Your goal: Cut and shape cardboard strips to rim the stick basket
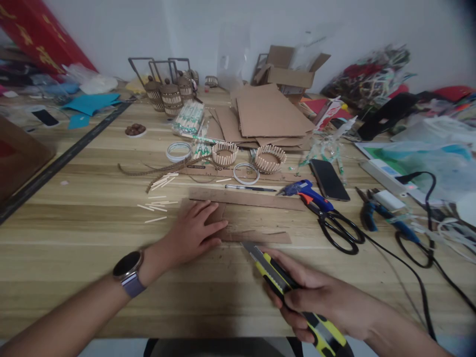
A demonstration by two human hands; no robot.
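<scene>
My right hand (305, 292) grips a yellow and black utility knife (275, 275), its blade out and pointing up and left toward the cardboard. Flat on a small brown cardboard piece (219, 214) lies my left hand (199, 230), fingers spread. A narrow cardboard strip (260, 237) extends rightward from under that hand, just above the blade tip. Behind it rests a longer cardboard strip (256, 199). Whether the blade touches cardboard or tabletop, I cannot tell.
A blue glue gun (307, 191), black-handled scissors (340, 230) and a phone (329, 179) lie to the right, with cables beyond. Loose sticks (158, 203) are at left. Two stick rings (270, 158), a pen (251, 188) and stacked cardboard sheets (273, 111) sit farther back.
</scene>
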